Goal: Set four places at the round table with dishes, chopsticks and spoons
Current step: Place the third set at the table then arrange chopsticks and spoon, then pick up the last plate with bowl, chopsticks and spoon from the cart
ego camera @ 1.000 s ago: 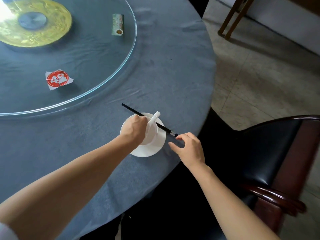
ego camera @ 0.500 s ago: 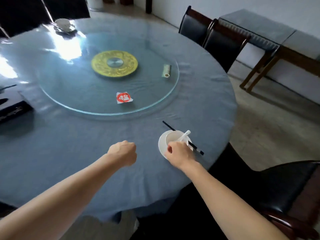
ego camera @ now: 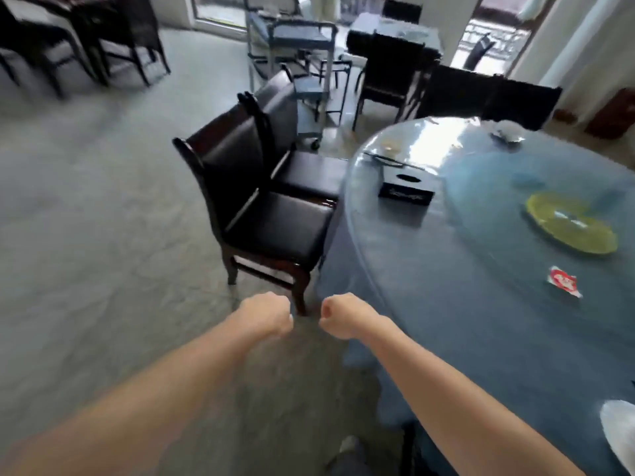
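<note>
The person has turned left, away from the place setting. The right hand [ego camera: 345,316] has come off the white dish [ego camera: 620,434], which now lies well behind it at the near edge of the bench [ego camera: 464,321]. Its grip is now curled on nothing. Both fists have moved off the bench top, and the left hand [ego camera: 266,316] is now just beside the right, out over the floor towards a dark chair [ego camera: 271,214].
</note>
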`<state>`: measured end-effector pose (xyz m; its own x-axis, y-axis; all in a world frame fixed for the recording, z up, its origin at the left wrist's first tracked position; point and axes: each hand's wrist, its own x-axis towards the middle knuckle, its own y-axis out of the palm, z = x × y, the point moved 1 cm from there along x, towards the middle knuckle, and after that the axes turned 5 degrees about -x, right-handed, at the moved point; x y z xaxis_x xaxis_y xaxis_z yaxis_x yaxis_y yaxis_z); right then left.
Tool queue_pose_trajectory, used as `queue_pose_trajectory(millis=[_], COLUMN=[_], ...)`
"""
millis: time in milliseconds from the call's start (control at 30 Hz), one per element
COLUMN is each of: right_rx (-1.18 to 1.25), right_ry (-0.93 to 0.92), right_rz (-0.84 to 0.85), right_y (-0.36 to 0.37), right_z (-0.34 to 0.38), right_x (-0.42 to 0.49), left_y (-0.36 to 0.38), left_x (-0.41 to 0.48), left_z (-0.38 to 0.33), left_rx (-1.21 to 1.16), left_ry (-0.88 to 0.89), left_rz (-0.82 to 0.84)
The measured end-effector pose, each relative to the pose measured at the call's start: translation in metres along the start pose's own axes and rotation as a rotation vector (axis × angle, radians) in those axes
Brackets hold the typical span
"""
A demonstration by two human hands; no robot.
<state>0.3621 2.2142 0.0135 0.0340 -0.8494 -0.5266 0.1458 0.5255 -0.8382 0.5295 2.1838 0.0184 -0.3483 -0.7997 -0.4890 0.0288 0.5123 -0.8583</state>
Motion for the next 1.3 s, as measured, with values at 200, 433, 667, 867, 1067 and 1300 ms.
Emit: queue_pose_trajectory(millis=[200, 433, 667, 867, 1067, 1300], right_rx=[-0.228, -0.332, -0.201, -0.138, 0.016, 0.005], right_ry=[-0.351, -0.492, -0.392, -0.297, -0.308, -0.181], right_rz=[0.135, 0.279, 0.424, 0.457, 0.338, 0.415], right_y=[0.006, 0.002, -0.042, -0.175, -0.296, -0.39], right_z=[0.195, 0.329, 0.396, 0.446, 0.495, 0.509], right_x=[0.07, 0.173, 0.34, 0.499, 0.655, 0.886], left_y=[0.0, -0.004, -0.074, -0.215, -0.315, -0.397], left_x=[-0.068, -0.059, 0.077, 0.207, 0.351, 0.58], left_z=[0.191, 0.316, 0.436, 0.531, 0.63, 0.736], left_rx=[-0.208, -0.391, -0.41, -0.328, -0.492, -0.344], left_ry=[-0.373, -0.564, -0.539, -0.45, -0.393, -0.306], left_rz=[0.019, 0.084, 0.217, 0.231, 0.252, 0.43])
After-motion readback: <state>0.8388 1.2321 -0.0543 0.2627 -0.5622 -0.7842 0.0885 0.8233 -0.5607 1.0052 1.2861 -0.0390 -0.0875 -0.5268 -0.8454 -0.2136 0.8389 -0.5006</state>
